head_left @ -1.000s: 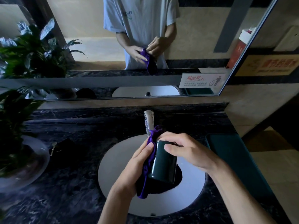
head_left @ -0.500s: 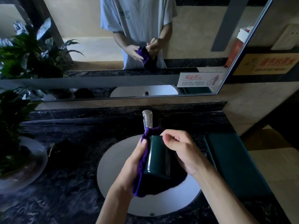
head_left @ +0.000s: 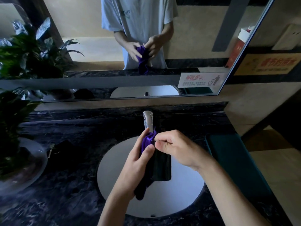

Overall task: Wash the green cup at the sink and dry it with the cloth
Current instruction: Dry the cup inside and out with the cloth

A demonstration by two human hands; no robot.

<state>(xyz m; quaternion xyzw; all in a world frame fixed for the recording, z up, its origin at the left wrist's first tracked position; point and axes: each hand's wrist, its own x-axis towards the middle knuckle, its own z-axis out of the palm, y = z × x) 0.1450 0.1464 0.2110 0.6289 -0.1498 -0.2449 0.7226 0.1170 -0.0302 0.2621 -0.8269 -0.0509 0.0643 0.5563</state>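
Over a white sink [head_left: 114, 165] set in a dark marbled surface [head_left: 68, 185], much of the green cup [head_left: 162, 167] is lost to view: its upper end disappears under the right hand [head_left: 179, 149] and a purple cloth [head_left: 147, 140], and in the dim light its body reads nearly black. The cloth's lower end hangs in shadow below the left hand [head_left: 135, 165], hard to tell from the cup. Both forearms run off the bottom edge.

A chrome tap [head_left: 148, 120] stands just behind the hands, its spout partly covered by the bunched cloth. A leafy plant [head_left: 21, 51] in a glass bowl crowds the left side, a small dark object near it is too dim to identify, and a teal tray [head_left: 236, 160] lies to the right of the sink. The wall mirror [head_left: 195, 38] shows the person's torso and hands, cropped at the shoulders.

The left hand's grip is curled around cloth and cup together, thumb pressed on the fabric. The right hand's grip pinches the cloth at the cup's top, fingers bent. The cup is held above the basin.
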